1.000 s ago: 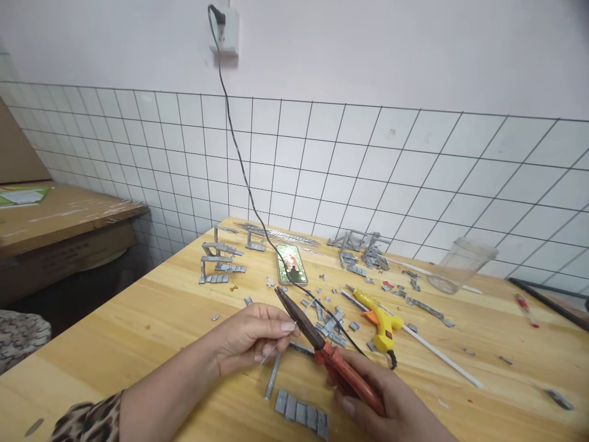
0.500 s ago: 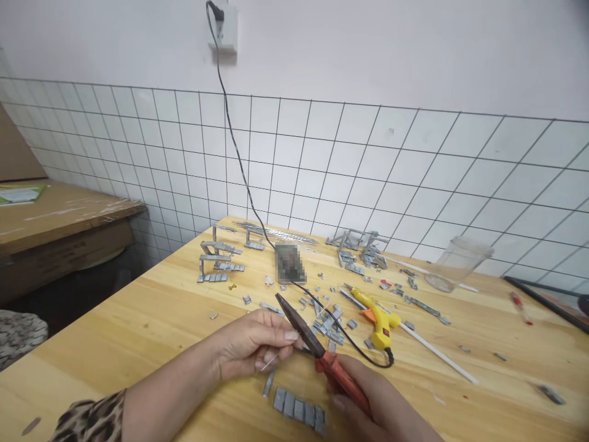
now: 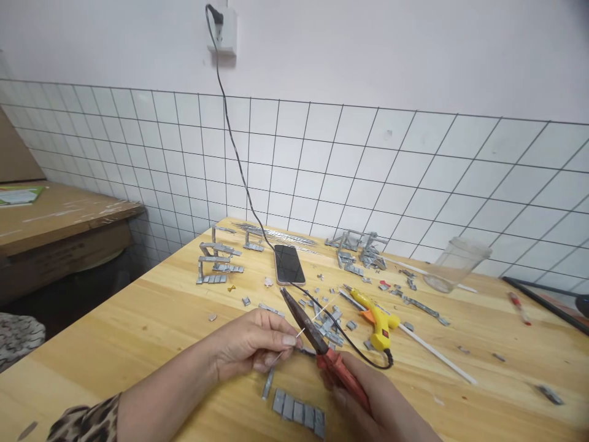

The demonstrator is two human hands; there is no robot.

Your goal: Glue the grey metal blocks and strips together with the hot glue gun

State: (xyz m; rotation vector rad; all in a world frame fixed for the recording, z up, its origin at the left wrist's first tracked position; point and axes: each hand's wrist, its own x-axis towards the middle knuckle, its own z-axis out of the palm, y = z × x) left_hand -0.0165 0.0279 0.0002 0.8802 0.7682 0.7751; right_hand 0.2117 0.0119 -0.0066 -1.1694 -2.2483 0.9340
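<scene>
Wire (image 3: pixel 300 333) in left hand (image 3: pixel 253 341) crosses red-handled pliers (image 3: pixel 327 361).

Left of left fingers (image 3: pixel 278 339): broad bare tabletop (image 3: pixel 151 331), passable; one flat round piece (image 3: pixel 212 317) on it.
Right of left fingertips: pliers (image 3: pixel 324 357) and thin rod (image 3: pixel 300 333), blocking gap between hands.
Beyond: phone (image 3: pixel 289 265), black cord (image 3: pixel 225 105), loose grey pieces (image 3: pixel 351 325).
Right of right fingers (image 3: pixel 341 398): glue gun (image 3: pixel 380 319), white stick (image 3: pixel 437 354); mostly bare wood past stick.
Nearer: slatted strip (image 3: pixel 288 407).

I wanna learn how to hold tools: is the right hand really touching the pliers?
Touching. The head view shows the right hand curled around the grip of the red-handled pliers.
</scene>
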